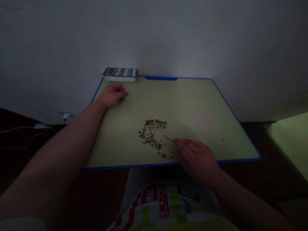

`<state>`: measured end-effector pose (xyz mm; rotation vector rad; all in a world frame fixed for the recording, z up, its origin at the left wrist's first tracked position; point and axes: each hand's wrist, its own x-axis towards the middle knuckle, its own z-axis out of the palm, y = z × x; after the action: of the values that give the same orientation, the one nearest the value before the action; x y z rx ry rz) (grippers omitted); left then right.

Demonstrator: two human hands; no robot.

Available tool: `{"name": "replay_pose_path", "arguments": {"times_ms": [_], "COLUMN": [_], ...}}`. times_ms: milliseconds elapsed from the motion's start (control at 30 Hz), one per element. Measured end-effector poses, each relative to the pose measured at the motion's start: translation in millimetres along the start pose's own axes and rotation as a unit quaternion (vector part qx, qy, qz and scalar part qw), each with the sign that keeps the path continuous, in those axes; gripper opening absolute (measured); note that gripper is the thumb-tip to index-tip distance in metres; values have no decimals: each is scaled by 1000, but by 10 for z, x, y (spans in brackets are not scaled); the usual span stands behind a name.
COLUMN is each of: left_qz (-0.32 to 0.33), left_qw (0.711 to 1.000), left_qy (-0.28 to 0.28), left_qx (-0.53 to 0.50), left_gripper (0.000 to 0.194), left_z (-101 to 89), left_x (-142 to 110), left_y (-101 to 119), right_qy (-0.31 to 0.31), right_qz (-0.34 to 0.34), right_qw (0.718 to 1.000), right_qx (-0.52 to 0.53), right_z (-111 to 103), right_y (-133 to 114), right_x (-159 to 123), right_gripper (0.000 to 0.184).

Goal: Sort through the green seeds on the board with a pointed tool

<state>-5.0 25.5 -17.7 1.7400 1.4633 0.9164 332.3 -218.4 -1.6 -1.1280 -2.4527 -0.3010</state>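
Observation:
My right hand (196,157) pinches a thin pointed tool (168,139), its tip just right of a loose scatter of small dark seed-like grains (149,138). Too little of the tool shows to tell its exact kind. The grains lie in a rough curve on a pale yellow-green tabletop (166,96) with a blue rim. At the far left of the table my left hand (114,95) rests with its fingers curled closed, and I see nothing in it. To the right lies a flat patch of fine pale pinkish grains (205,120).
A phone (120,72) lies on a white box (120,78) at the back left, against the grey wall (158,38). One small brown sliver (222,140) is near the right side. Plugs and white cables (40,126) run low on the left.

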Motion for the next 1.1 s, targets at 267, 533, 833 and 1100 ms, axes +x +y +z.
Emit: {"name": "replay_pose_path", "arguments": {"times_ms": [267,533,833,1100], "left_qz": [3,7,-13,-11], "left_qw": [1000,1000,1000,1000], "left_qy": [-11,-15,-12,-12], "left_qx": [-11,-20,-6,-5], "left_gripper": [22,22,22,24], "left_z": [-2,6,14,10], "left_x": [0,1,-24,-13], "left_y": [10,15,75,49], "right_qy": [-36,3,10,4], "right_qz": [1,-3,-12,-10], "right_qw": [999,1000,999,1000], "right_qx": [-22,29,47,16], "right_z": [100,-70,-120,-61], "right_y": [-115,-122,-142,-115], "right_x": [161,-89,-194,-185], "right_gripper": [41,35,32,33]}}
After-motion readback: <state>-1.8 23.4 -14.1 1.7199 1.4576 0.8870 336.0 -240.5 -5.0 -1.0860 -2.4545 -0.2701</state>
